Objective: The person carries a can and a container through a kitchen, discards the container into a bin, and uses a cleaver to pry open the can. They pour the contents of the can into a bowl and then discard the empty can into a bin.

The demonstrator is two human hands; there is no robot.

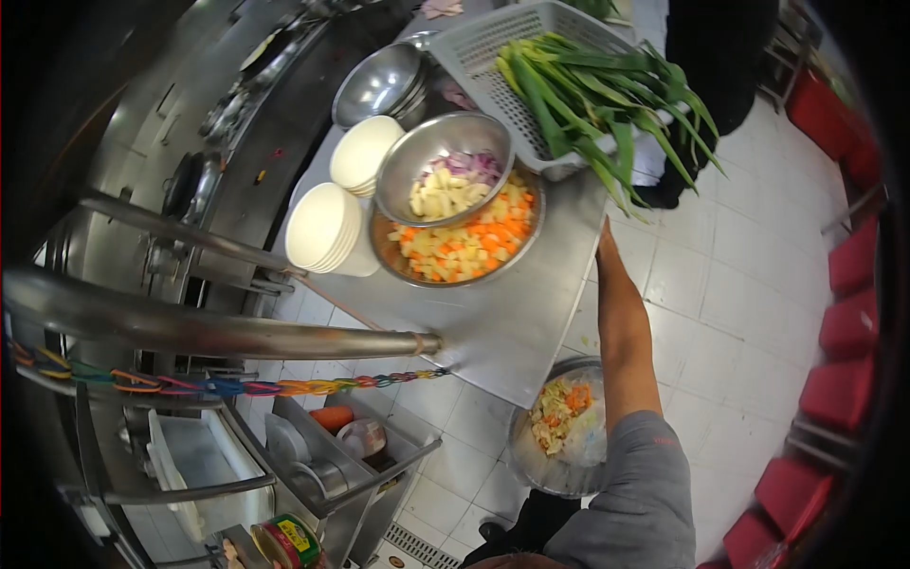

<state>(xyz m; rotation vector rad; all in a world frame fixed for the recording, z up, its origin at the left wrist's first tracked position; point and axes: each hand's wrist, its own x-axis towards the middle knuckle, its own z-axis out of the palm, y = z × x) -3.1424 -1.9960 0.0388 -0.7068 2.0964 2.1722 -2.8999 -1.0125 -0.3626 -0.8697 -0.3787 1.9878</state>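
My right arm, in a grey sleeve, reaches forward along the right edge of the steel table [517,332]. My right hand [604,233] is at that edge, just below drooping green leaves; its fingers are mostly hidden. My left hand is out of view. Nearest to my right hand are long leafy green stalks like leeks [588,90], hanging over a grey perforated basket [464,43]. A steel bowl [403,156] with chopped pale pieces and purple onion rests tilted on a larger bowl [384,248] of diced orange and pale yellow vegetables.
Stacked white bowls [318,228] and steel bowls [379,85] stand on the table's left side. Below the table, a round bin [521,455] holds vegetable scraps. A steel rail [209,327] crosses the left. Another person in dark clothing [716,66] stands beyond the basket. Red chairs [839,394] line the right.
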